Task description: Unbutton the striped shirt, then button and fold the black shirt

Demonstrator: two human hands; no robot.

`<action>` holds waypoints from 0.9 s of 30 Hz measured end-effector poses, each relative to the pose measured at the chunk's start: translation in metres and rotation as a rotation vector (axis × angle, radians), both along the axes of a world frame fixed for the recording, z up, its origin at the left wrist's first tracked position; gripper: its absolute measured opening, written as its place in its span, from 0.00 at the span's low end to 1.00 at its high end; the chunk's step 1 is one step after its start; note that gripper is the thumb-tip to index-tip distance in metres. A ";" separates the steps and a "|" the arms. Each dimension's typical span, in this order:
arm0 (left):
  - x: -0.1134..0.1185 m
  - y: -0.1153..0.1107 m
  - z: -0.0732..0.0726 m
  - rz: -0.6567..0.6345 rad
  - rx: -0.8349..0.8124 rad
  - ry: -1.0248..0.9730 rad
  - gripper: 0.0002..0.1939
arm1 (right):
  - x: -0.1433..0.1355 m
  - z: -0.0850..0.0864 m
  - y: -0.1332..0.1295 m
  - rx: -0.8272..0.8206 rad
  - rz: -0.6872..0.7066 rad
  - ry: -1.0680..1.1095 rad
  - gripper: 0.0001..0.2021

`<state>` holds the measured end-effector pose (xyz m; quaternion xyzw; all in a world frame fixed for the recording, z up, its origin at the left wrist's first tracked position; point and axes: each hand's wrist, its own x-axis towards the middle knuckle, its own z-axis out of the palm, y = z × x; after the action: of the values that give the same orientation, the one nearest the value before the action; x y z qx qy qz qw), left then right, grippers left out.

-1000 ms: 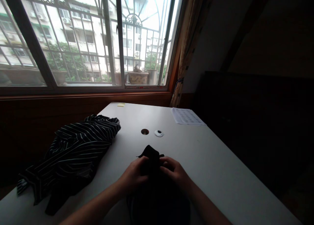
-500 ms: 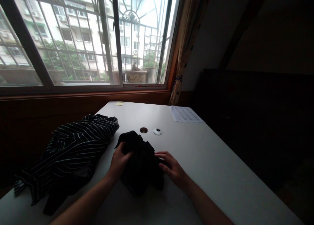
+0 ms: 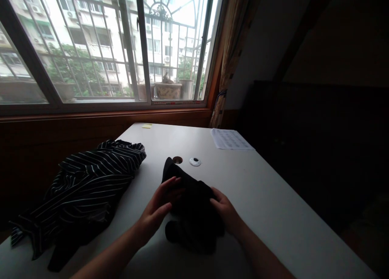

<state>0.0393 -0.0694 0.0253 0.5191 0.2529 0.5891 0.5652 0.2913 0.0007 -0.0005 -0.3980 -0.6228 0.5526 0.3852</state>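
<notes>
A bunched piece of black cloth (image 3: 194, 214) lies on the white table in front of me, its exact kind too dark to tell. At its left side is my left hand (image 3: 159, 204), fingers apart and stretched toward the fabric, the thumb separate from them. My right hand (image 3: 225, 210) grips the cloth's right edge, with the thumb on the near side and some fingertips hidden behind the fabric. To the left, a black garment with white stripes (image 3: 94, 181) is spread in a crumpled heap, apart from both hands.
The white table (image 3: 273, 214) has a round hole (image 3: 177, 160), partly behind the black cloth, and a white round cap (image 3: 195, 162) beside it. Printed papers (image 3: 231, 139) lie at the far right corner, a yellow note (image 3: 147, 125) at the far left. Behind stands a barred window (image 3: 100, 48).
The black cloth has shifted right and been turned, one flap now pointing up. My left hand has loosened its hold and spread its fingers; my right hand has closed on the right edge.
</notes>
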 end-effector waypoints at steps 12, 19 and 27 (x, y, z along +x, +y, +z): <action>-0.012 0.027 -0.031 0.389 0.274 0.861 0.22 | 0.017 0.046 -0.008 0.541 -0.304 -0.370 0.12; -0.012 0.026 -0.034 0.349 0.350 0.874 0.27 | -0.026 0.041 -0.034 0.477 0.051 -0.620 0.32; -0.025 0.012 -0.008 0.664 0.552 0.651 0.13 | 0.020 0.055 -0.006 -0.003 -0.146 0.073 0.19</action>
<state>0.0139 -0.0575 0.0169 0.6963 0.4012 0.5892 0.0836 0.3116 -0.0054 0.0545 -0.4224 -0.5771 0.5380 0.4462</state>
